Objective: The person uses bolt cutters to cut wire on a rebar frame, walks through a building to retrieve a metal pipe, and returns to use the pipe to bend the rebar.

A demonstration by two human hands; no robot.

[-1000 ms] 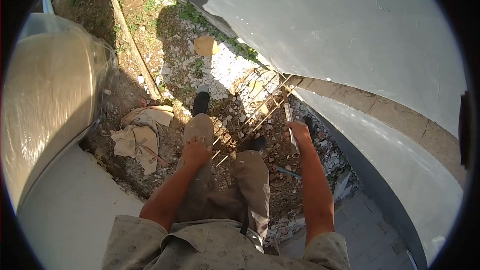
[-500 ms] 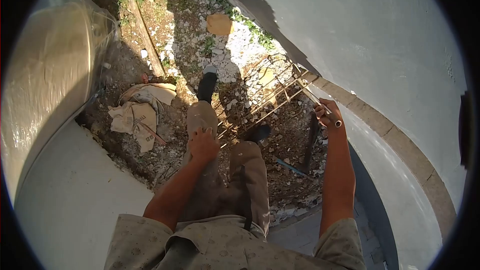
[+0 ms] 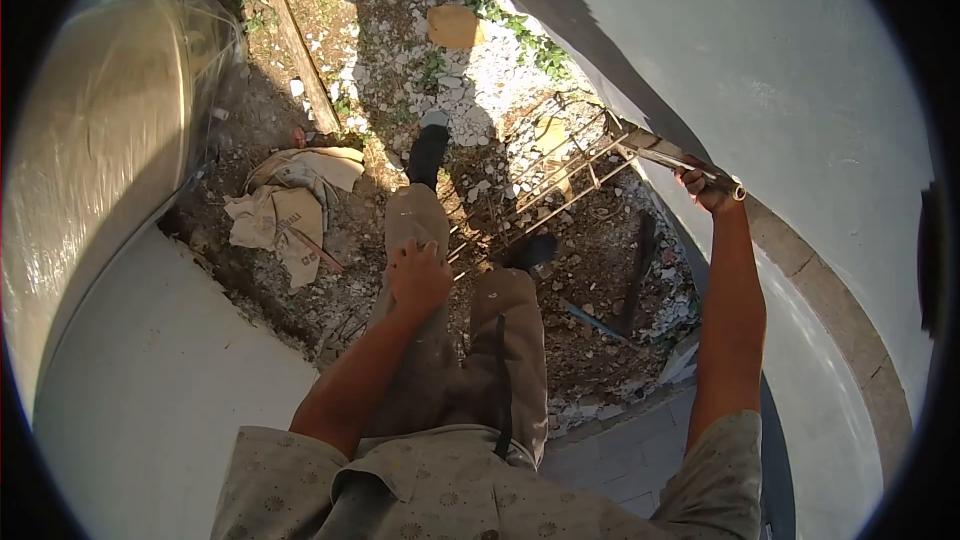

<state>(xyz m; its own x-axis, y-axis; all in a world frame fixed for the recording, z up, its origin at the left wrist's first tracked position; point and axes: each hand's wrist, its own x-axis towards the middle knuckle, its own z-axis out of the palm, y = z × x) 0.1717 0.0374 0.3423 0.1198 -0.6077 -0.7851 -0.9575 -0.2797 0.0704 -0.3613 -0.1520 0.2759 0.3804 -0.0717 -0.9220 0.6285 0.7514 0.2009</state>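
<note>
My right hand is wrapped round a metal pipe with a round, hollow-looking near end. The pipe's far end runs toward the corner of a rebar cage, which lies on the rubble between the wall and my feet. My left hand rests on my left knee, fingers spread over the trouser leg and holding nothing. Both dark shoes stand on the broken ground, with part of the cage passing between my legs.
A curved grey wall with a brown ledge borders the right side. At left are a plastic-wrapped rounded object, a pale surface and torn paper sacks. A wooden pole and a blue strip lie on the ground.
My right hand has moved up and to the right with the pipe, which now lies at a flatter angle. My left hand stays on the knee. The view has shifted slightly.
</note>
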